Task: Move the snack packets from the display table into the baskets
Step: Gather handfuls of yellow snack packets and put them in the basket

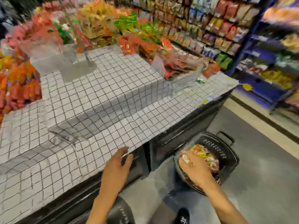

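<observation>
The display table [100, 101] is covered in a grey checked cloth with a raised step. Snack packets lie on it: red and orange ones [19, 84] at the left, yellow ones [97, 21] at the back, red ones [181, 65] in a clear tray at the right. A black basket [226, 152] stands on the floor by the table's front right. My right hand [195, 167] is inside it, gripping yellow and pink snack packets [205, 154]. My left hand [119, 162] hovers at the table's front edge, fingers loosely curled; something small and dark shows under them, too blurred to identify.
A second black basket [123, 212] shows partly at the bottom between my arms. Blue shelves of packets [267, 50] line the aisle at the right. Grey floor [262, 175] lies beyond the basket. My shoe [182, 215] is near the bottom edge.
</observation>
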